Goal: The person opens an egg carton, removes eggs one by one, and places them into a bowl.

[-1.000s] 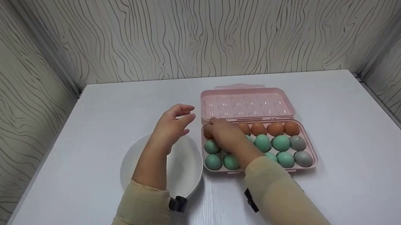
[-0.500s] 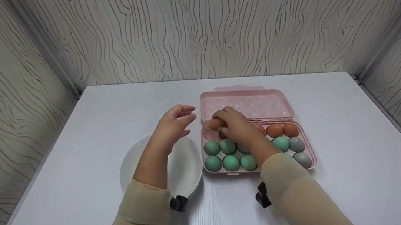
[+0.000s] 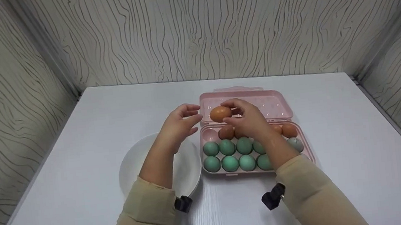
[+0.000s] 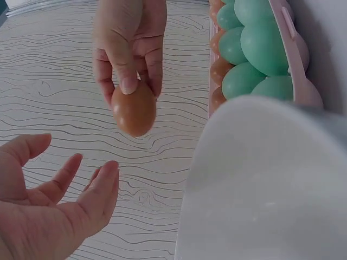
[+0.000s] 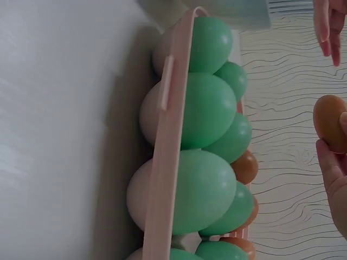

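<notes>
A brown egg (image 3: 220, 114) is pinched at one end by the thumb and fingers of my right hand (image 3: 248, 119), raised above the pink egg box (image 3: 209, 135). In the left wrist view the egg (image 4: 135, 110) points toward my left hand (image 4: 65, 200), whose fingers are spread and hold nothing. My left hand (image 3: 179, 124) hovers over the far right rim of a white bowl (image 3: 187, 166), a short gap from the egg. The box's back left cup is bare; brown eggs (image 3: 226, 132) fill the rest of that row that shows, with green eggs (image 3: 230, 163) in front. My right forearm hides some eggs.
The box's lid (image 3: 274, 106) lies open behind its tray. A greyish egg (image 3: 295, 144) sits at the right end of the middle row. The bowl stands directly left of the box on a white table (image 3: 76, 140), with patterned walls (image 3: 191, 27) around it.
My right hand has lifted the brown egg out of the back left cup, then up and a little right. My left hand has shifted slightly right, fingers still apart.
</notes>
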{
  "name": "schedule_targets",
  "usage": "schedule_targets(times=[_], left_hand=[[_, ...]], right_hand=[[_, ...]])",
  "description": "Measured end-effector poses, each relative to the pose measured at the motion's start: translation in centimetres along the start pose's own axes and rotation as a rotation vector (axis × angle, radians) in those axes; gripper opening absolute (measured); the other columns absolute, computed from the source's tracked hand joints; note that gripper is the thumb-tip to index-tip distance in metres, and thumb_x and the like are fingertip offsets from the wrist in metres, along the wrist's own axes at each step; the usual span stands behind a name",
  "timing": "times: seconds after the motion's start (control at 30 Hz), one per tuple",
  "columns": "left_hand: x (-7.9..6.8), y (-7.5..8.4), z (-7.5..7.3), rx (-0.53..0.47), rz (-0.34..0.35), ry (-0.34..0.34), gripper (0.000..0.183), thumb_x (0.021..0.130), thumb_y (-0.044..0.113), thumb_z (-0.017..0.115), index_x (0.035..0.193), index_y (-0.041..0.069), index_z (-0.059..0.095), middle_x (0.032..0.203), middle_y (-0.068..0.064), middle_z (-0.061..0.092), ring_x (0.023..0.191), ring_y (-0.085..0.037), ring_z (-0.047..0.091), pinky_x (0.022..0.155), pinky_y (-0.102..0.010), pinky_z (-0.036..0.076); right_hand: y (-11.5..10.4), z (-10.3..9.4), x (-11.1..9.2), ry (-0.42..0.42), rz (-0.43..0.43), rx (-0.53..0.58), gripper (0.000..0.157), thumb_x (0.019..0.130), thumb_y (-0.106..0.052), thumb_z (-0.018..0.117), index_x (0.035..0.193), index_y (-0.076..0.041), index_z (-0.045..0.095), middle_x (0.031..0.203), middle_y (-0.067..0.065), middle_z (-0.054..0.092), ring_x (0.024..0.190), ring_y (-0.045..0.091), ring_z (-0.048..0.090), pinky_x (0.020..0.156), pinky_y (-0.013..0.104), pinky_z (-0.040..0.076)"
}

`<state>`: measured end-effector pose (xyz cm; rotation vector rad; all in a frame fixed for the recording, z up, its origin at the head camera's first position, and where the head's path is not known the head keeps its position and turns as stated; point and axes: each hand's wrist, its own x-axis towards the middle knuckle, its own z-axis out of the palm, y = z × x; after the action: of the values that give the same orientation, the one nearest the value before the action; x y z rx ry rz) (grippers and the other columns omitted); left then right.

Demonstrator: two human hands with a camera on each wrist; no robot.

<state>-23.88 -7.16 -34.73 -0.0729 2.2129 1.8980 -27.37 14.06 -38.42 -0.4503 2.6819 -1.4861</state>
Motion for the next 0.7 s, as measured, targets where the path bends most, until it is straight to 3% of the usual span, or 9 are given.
schedule_targets(times=[0.27,0.47,0.7], left_hand=[[0.1,0.0,0.8,-0.073,0.012,-0.048,0.032,0.087,0.021,0.062,0.118,0.015,0.054,0.121,-0.006,0.050,0.112,-0.019,0.052,0.089,-0.031,0.047],[-0.1,-0.1,1.2,-0.146,0.059,-0.111,0.039,0.085,0.019,0.065,0.120,0.010,0.052,0.121,-0.008,0.049,0.108,-0.021,0.056,0.087,-0.030,0.049],[-0.2,0.1,1.5,-0.172,0.070,-0.130,0.039,0.079,0.013,0.071,0.115,0.012,0.054,0.118,-0.009,0.048,0.105,-0.023,0.055,0.084,-0.030,0.050]], right_hand=[[-1.4,-0.4,-1.4,-0.002,-0.081,0.229,0.041,0.082,-0.019,0.069,0.120,-0.015,0.055,0.117,0.004,0.054,0.105,0.019,0.054,0.093,0.034,0.043],[-2.3,-0.2,-2.0,-0.042,-0.062,0.268,0.045,0.080,-0.030,0.070,0.121,-0.020,0.054,0.119,0.000,0.053,0.106,0.019,0.053,0.093,0.031,0.045],[-2.9,0.1,-2.1,-0.057,-0.069,0.313,0.046,0.077,-0.035,0.072,0.117,-0.018,0.057,0.117,0.003,0.054,0.101,0.022,0.055,0.089,0.030,0.047]])
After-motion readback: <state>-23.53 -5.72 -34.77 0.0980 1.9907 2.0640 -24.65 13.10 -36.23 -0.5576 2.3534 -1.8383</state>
